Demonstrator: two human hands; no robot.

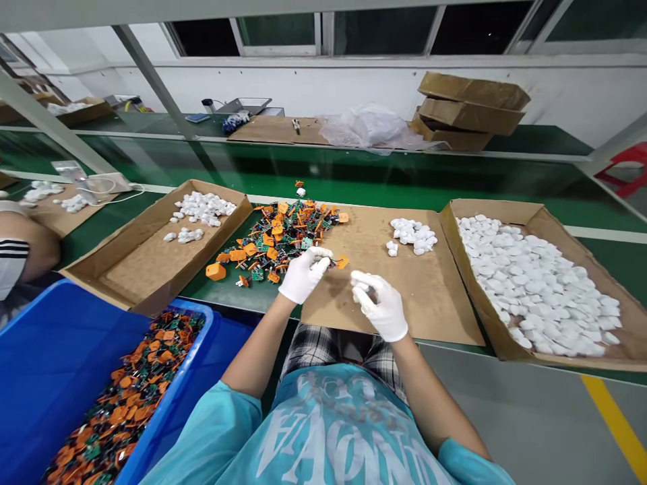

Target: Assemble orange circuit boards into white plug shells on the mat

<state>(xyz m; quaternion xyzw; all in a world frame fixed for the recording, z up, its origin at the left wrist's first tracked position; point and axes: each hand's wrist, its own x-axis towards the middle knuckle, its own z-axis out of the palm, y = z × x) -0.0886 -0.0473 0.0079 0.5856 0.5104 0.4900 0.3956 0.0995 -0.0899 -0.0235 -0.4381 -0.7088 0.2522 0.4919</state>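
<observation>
My left hand [303,275], in a white glove, pinches a small orange plastic part with a dark piece on it [342,262] above the brown cardboard sheet [333,310]. My right hand [380,303], also gloved in white, hovers to its right with fingers curled and bent in; whatever may be between them cannot be made out. Beside my left hand lies a heap of orange parts with green circuit boards [273,236]. Beyond my right hand a small pile of white plastic pieces [414,234] rests on the sheet.
At right, a cardboard tray [449,232] holds many white pieces. Another tray [121,283] with fewer stands at left. Below it, a blue bin [45,350] contains more orange parts. Flattened boxes [470,108] and clear plastic [368,124] lie behind. Another person's arm [30,239] shows far left.
</observation>
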